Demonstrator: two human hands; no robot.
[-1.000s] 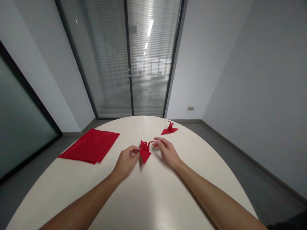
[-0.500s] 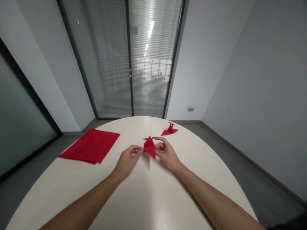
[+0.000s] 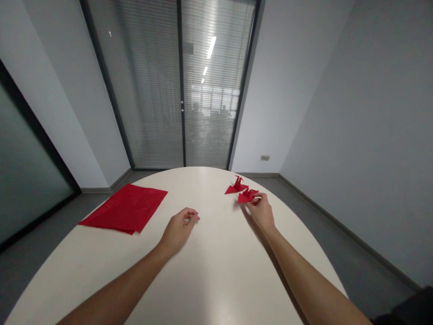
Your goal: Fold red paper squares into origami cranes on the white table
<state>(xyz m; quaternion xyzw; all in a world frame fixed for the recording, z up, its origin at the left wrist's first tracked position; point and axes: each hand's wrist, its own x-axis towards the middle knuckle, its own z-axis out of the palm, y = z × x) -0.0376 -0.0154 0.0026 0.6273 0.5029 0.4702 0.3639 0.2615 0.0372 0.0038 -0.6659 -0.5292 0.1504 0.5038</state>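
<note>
My right hand [image 3: 262, 211] is stretched out to the right side of the white oval table [image 3: 209, 271] and pinches a small red paper crane [image 3: 246, 196]. That crane sits just in front of a second red paper crane [image 3: 236, 186] resting on the table. My left hand [image 3: 178, 229] lies near the middle of the table with fingers curled loosely together and nothing visible in them.
A stack of flat red paper sheets [image 3: 126, 209] lies at the table's left side. Beyond the table stand glass doors with blinds [image 3: 182, 90]. Grey floor [image 3: 324, 216] surrounds the table, with a grey wall on the right.
My left hand let go of the crane. My right hand carried it from the table's middle out to the right, beside the other crane.
</note>
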